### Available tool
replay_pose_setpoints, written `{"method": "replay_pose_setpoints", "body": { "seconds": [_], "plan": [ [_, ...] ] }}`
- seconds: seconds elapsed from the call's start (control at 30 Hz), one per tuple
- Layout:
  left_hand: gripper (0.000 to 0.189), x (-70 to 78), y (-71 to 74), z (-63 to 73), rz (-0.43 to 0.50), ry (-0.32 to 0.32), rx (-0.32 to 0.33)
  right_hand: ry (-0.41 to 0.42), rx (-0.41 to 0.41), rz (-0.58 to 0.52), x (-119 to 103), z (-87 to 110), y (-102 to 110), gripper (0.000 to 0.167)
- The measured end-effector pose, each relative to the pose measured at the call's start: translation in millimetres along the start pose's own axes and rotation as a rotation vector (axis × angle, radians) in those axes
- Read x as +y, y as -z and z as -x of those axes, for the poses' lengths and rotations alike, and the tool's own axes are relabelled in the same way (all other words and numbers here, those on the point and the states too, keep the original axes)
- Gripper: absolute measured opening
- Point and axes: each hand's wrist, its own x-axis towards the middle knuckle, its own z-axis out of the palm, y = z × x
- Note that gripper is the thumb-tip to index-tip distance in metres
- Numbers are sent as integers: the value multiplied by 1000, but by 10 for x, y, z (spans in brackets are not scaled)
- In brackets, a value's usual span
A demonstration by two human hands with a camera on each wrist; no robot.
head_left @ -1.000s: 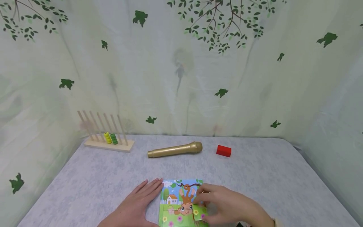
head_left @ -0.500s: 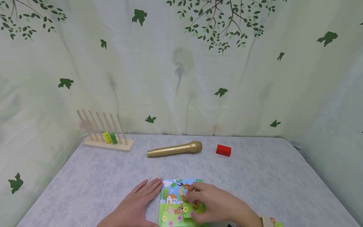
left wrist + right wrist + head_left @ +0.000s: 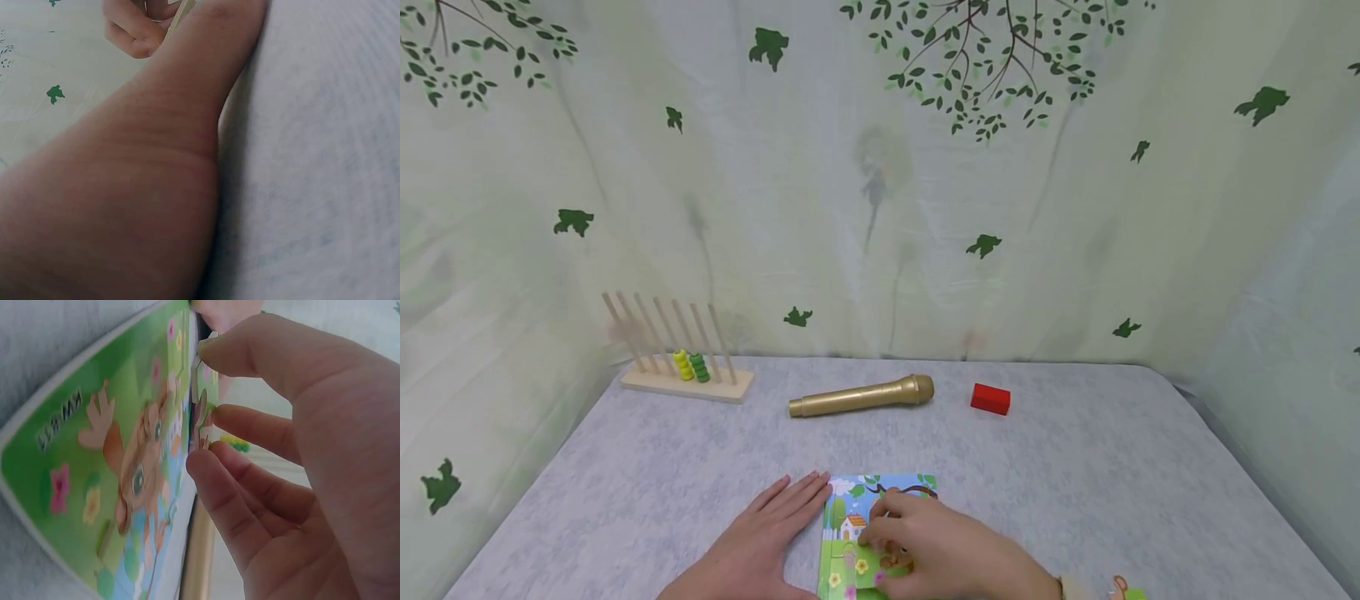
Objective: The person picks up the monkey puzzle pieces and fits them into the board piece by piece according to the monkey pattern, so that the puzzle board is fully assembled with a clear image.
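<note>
A jigsaw puzzle board (image 3: 842,490) with a printed monkey and house lies at the table's near edge. Its monkey face (image 3: 140,472) shows large in the right wrist view. My left hand (image 3: 767,529) lies flat along the board's left side, fingers straight, fingertips at its upper left corner. My right hand (image 3: 936,542) pinches a puzzle piece (image 3: 871,560) with green ground and flowers over the lower middle of the board. In the right wrist view, this piece (image 3: 205,419) is seen edge-on between thumb and fingertips, tilted above the board. The hand covers the board's right part.
A gold toy microphone (image 3: 861,396) lies beyond the board, with a red block (image 3: 991,399) to its right. At the back left stands a wooden counting rack (image 3: 688,386) with yellow and green beads. A small printed piece (image 3: 1127,590) lies near the right sleeve.
My right hand has moved left across the board with the puzzle piece, from its right side to the lower middle. The left hand has stayed in place.
</note>
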Motion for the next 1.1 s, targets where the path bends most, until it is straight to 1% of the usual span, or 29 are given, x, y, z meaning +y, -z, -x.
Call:
{"method": "replay_pose_setpoints", "body": {
  "seconds": [0.07, 0.17, 0.23, 0.37, 0.5, 0.67, 0.73, 0.83, 0.93, 1.1],
  "plan": [
    [116, -1, 0, 2, -14, -11, 9, -44, -41, -16, -24, -13, -5, 23],
    [116, 1, -3, 7, -16, -10, 10, -63, -61, -15, -47, -34, -27, 23],
    [116, 3, -6, 10, -8, 0, 5, -40, -48, -1, -57, -46, -51, 23],
    [117, 0, -13, 16, -4, 8, 4, 11, -11, 25, -71, -65, -104, 19],
    [117, -6, -13, 18, -17, -2, 10, 24, 9, 36, -78, -73, -150, 19],
    [117, -5, -10, 20, -22, -10, 21, 54, 35, 81, -73, -88, -188, 21],
    [117, -4, -12, 22, -22, -12, 25, 50, 35, 78, -71, -92, -199, 21],
    [117, -6, -21, 23, -31, -22, 39, 29, 20, 44, -73, -95, -212, 21],
    [117, -15, -37, 20, -54, -43, 62, 20, 10, 22, -72, -108, -224, 19],
    [117, -19, -53, 14, -87, -71, 105, 58, 16, 56, -57, -143, -258, 18]
  ]
}}
